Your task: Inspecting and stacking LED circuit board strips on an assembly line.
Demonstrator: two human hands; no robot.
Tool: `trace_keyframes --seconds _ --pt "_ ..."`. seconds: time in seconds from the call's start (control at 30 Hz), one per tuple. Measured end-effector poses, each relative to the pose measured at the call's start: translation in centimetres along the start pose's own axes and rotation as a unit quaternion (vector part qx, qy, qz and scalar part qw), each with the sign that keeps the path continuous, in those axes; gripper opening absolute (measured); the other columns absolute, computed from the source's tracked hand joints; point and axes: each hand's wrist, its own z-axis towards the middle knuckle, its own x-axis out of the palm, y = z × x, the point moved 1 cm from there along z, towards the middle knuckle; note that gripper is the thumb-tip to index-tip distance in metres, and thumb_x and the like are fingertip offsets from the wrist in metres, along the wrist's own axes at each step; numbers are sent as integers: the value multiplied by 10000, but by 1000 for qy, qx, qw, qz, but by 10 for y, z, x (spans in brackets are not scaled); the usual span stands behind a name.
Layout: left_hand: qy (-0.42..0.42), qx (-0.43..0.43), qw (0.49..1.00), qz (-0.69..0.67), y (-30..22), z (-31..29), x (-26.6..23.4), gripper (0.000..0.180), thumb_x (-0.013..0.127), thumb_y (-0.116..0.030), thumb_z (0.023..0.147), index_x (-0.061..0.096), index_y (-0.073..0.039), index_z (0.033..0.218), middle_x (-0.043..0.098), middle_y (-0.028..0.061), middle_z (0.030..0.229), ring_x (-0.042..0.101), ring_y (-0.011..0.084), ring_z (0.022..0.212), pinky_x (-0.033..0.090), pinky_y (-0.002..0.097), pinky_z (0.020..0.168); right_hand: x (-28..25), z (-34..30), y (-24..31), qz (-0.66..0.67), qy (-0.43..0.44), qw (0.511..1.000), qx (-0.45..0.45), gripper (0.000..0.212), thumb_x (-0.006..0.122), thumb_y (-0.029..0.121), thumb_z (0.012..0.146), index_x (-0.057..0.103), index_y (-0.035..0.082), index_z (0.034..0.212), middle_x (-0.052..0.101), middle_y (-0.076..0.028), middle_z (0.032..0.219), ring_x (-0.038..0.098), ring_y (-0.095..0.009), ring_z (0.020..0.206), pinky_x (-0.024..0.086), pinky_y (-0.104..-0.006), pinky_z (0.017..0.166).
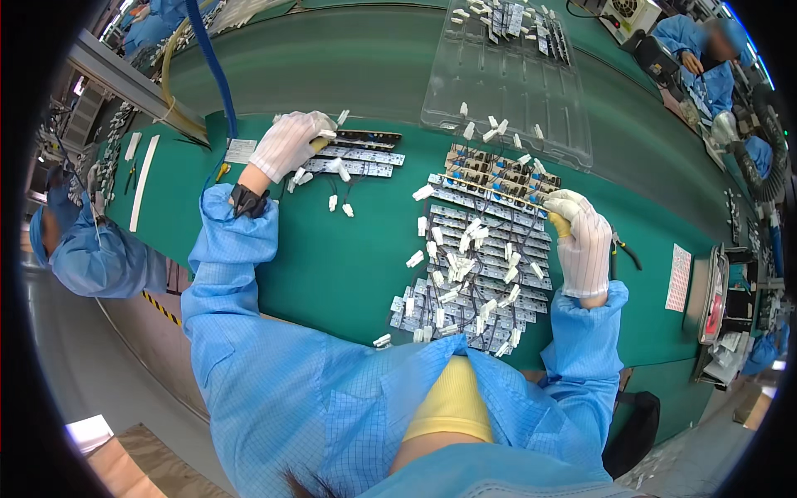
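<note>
White cloth gloves (585, 261), one pair, yellow at the tips; head view. Left hand (286, 148): its fingers are bending over the left end of a dark circuit strip (369, 135); whether they are pinching it cannot be told. Pale circuit strips (357, 160), a small group: are lying just below and to the right of that grip, white plugs (339, 168) on dark wires trailing beside them. Right hand (579, 241): thumb and forefinger are pinching the right end of a tan-edged circuit strip (494, 195), which is stretching leftward from the grip. Brown circuit boards (498, 170): are sitting just beyond that strip. Long rows of pale strips (527, 236): are spreading below and to the left of the right grip, more plugs lying strewn over them. Clear plastic tray (515, 100): is lying beyond the right grip, further strips resting at its far end. Pliers (628, 251): are lying just right of the right hand. Printed sheet (678, 278): is lying well to its right. Blue hose (214, 66): is hanging beyond the left hand. Green mat (357, 266): is extending between the two grips.
</note>
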Motion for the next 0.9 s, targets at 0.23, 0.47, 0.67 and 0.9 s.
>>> trace_keyframes --seconds 0.23,0.47,0.67,0.9 --pt "11 -115 988 -99 -16 -7 -4 255 642 -69 798 638 -61 1053 682 100 967 637 283 923 474 363 823 -2 0 2 9 2 1000 17 146 666 25 767 623 70 899 670 -94 933 659 -266 851 525 -326 700" --pt "-302 -156 862 -375 -47 -29 -28 347 460 -26 938 483 14 1282 649 160 1093 616 226 1027 473 292 910 -14 7 14 50 -98 994 18 164 638 -41 778 643 28 927 670 -135 971 659 -254 873 531 -313 752" --pt "35 -100 583 -806 -183 -38 -45 957 346 -746 836 326 54 1361 660 211 980 633 289 942 470 373 870 -29 7 47 47 -100 985 -133 249 669 -25 697 641 17 941 666 -157 937 676 -279 802 566 -352 680" --pt "-30 -224 624 -748 -201 -41 -44 345 527 -211 944 508 15 1204 696 84 827 595 80 713 434 182 592 -23 -5 45 334 25 918 212 792 696 546 741 500 -30 1248 556 -139 1168 563 -254 1079 432 -371 957"
